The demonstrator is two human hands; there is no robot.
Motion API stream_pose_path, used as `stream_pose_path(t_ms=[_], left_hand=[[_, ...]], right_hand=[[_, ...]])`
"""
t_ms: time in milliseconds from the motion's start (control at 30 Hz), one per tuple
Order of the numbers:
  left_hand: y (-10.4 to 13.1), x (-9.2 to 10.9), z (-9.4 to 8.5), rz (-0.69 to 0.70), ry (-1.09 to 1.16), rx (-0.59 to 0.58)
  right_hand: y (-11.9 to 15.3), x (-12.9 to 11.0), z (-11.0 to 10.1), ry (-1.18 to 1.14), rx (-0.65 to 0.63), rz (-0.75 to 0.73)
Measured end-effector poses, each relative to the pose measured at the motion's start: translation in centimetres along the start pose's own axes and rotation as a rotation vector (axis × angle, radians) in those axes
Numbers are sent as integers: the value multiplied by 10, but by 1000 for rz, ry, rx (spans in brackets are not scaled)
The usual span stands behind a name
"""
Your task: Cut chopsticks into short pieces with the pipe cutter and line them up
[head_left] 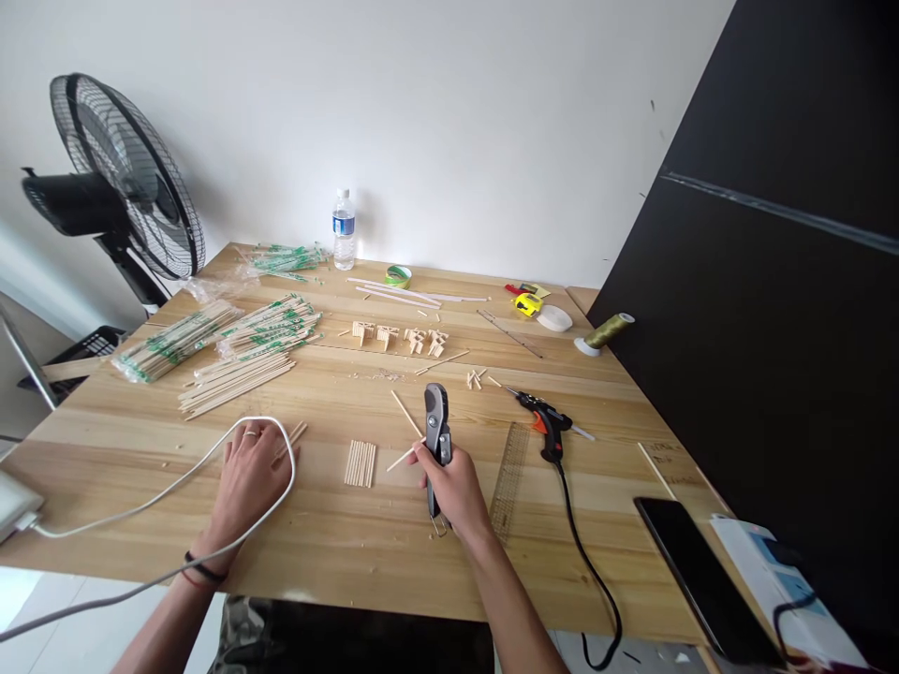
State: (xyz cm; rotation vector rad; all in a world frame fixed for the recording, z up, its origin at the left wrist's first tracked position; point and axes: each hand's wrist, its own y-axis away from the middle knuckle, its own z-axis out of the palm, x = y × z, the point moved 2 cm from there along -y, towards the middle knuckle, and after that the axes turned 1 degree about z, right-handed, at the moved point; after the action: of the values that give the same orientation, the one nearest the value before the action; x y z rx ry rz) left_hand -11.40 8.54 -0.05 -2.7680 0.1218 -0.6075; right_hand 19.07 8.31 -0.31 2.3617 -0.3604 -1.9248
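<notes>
My right hand is closed round a black and grey cutter tool, held upright over the table. A thin wooden stick sticks out leftward by its fingertips, and another stick slants up and left beside the tool. My left hand rests on the table at the left, palm down, with short wooden sticks at its fingers; whether it grips them is hard to tell. A white cable passes over this hand. Between the hands lies a row of short cut sticks side by side.
Bundles of wrapped sticks lie at the left, small stick assemblies at the middle back. A glue gun, a clear ruler and a phone are at the right. A bottle and a fan stand farther back.
</notes>
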Motion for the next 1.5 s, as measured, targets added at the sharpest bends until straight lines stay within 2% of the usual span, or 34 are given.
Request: stream_pose_path(t_ms=[133,267,433,600,800,1000,1300,1500], left_hand=[[10,9,-1,11,65,-39],[28,39,2,-41,262,-140],[49,84,6,-262,643,-306],[55,113,3,-327,1029,-382],[55,118,-3,-366,1182,-495],[54,117,0,-385,1267,-470],[58,111,3,-446,1263,-435],[60,111,3,-449,1295,-435]], right_hand=[[4,-10,-9,-120,-28,2],[15,-24,-7,-230,-136,24],[29,-37,7,-273,-254,14],[34,-39,8,-220,-224,-50],[33,-33,-1,-165,-155,-63],[36,-36,5,-177,-160,-101],[41,-32,16,-213,-160,-70],[43,-33,16,-198,-146,-56]])
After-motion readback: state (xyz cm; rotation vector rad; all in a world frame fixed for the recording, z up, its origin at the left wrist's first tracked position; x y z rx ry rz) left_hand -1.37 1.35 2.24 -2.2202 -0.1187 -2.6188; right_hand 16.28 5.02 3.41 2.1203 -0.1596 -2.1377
